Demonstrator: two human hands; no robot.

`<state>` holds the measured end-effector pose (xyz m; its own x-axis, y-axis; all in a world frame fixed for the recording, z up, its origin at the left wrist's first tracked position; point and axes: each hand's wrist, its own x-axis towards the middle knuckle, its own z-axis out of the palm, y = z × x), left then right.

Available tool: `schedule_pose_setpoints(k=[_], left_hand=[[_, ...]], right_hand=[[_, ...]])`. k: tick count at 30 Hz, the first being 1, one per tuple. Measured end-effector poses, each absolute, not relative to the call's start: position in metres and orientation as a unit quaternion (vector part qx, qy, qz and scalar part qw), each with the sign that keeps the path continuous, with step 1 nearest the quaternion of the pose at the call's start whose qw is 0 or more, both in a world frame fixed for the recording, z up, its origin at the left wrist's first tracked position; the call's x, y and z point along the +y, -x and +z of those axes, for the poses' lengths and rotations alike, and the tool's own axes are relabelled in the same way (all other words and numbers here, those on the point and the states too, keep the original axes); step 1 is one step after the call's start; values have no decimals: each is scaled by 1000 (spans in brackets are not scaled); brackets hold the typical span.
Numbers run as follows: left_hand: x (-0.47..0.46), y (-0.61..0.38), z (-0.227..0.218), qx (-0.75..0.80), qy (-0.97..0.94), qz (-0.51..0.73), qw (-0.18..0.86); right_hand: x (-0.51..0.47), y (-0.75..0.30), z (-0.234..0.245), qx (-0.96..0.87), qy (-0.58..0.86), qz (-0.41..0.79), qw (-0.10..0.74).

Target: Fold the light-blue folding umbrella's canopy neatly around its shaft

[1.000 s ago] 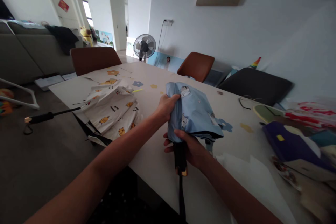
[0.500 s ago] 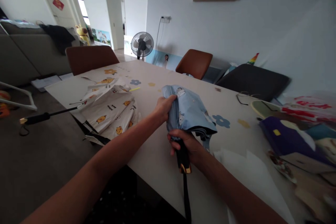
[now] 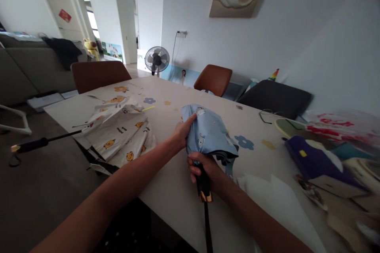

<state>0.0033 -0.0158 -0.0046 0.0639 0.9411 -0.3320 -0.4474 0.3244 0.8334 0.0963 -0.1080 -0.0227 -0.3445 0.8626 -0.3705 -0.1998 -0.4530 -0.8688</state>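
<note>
A light blue folding umbrella (image 3: 209, 132) with printed figures is held over the table, its cloth gathered in folds. My right hand (image 3: 206, 170) is closed around the top of its black handle, just below the cloth; a gold end and a black wrist strap hang toward me. On the left side of the cloth, my left hand (image 3: 184, 130) grips the folds with its thumb on top; its other fingers are partly hidden. Left of my arms, a cream umbrella (image 3: 118, 130) with yellow bear prints lies loosely collapsed, its shaft and black handle jutting past the table edge.
The white table (image 3: 175, 182) has flower prints. At its right lie a purple box (image 3: 320, 162), glasses (image 3: 264, 116), a red and white plastic bag (image 3: 341, 124) and a white sheet (image 3: 273, 201). Brown chairs (image 3: 213, 80) and a dark chair (image 3: 276, 97) stand along the far side.
The view has tilted up slightly, so the scene sits lower. My left thumb lies flatter along the blue cloth, which looks smoother on that side. Both hands keep their hold.
</note>
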Motion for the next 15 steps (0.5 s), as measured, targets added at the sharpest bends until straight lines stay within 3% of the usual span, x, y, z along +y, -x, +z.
schedule_pose_setpoints(k=[4, 10, 13, 15], left_hand=[[-14, -5, -9, 480, -319, 485, 658], [-13, -8, -20, 577, -477, 523, 409], [-16, -11, -12, 528, -580, 551, 285], [-19, -16, 0, 466, -658, 531, 261]], right_hand=[[-108, -93, -23, -374, 490, 684, 391], [-102, -99, -27, -286, 486, 735, 376], [-102, -101, -27, -254, 456, 762, 383], [-103, -101, -25, -250, 453, 768, 379]])
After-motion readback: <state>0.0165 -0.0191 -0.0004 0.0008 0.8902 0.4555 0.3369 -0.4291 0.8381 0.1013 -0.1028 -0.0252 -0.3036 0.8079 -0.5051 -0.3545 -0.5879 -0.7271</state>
